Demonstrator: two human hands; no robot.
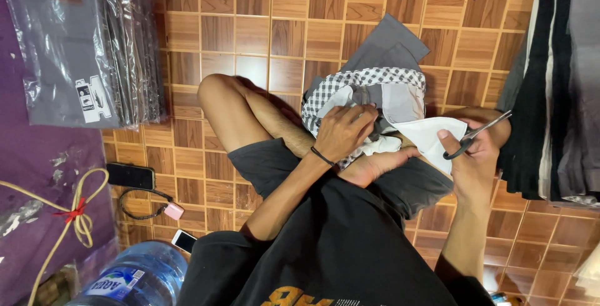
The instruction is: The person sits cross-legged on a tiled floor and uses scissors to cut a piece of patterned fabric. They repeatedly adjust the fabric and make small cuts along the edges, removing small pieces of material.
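Checked black-and-white cloth (350, 87), with grey and white pieces, lies bunched on the person's crossed legs; the left hand (345, 132) closes on it. The right hand (470, 156) grips scissors (476, 135) at the white piece's (431, 137) edge. Bare wooden parquet floor (275, 25) lies open beyond; stacked dark garments (553, 81) crowd the right side.

The person is wearing a black short-sleeved shirt (337, 256) that is showing part of an orange printed design near its lower edge, and dark grey shorts (275, 165) that are ending above the knee. A thin black band (322, 156) is circling the wrist of the left hand (344, 132), while the right hand (472, 153) and both forearms are going bare. The legs and feet are going uncovered too, with no shoes or socks showing.
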